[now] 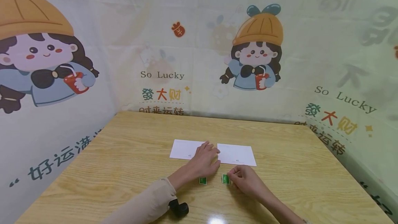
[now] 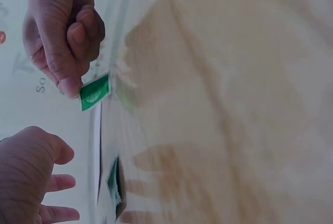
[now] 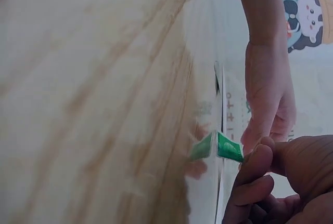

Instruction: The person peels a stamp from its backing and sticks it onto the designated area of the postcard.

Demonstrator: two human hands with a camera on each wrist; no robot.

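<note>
- While a pale cloth wall point(image 1: 199, 44) with printed cartoon figures stands behind, a light brown wooden tabletop point(image 1: 124, 168) carries all the papers.
- At the left, a beige cloth sleeve point(image 1: 146, 201) covers the left forearm, and near its cuff sits a rounded black device point(image 1: 178, 208).
- Next comes a white rectangular paper sheet point(image 1: 183, 149), whose right part is hidden behind the left hand point(image 1: 205, 160).
- This hand is held palm down with its fingers loosely spread, near the gap between two sheets; whether it touches the paper, I cannot tell.
- Nearer to the person, a small green paper rectangle with white edges point(image 1: 203, 181) is on the tabletop, partly covered by this hand.
- To its right, well apart, a second green paper rectangle point(image 1: 225, 179) is tilted up, held at one corner.
- Farther back, another white paper sheet point(image 1: 237, 155) lies flat.
- At the right, the right hand point(image 1: 246, 179) pinches the second green rectangle between thumb and forefinger; its other fingers are curled.
</note>
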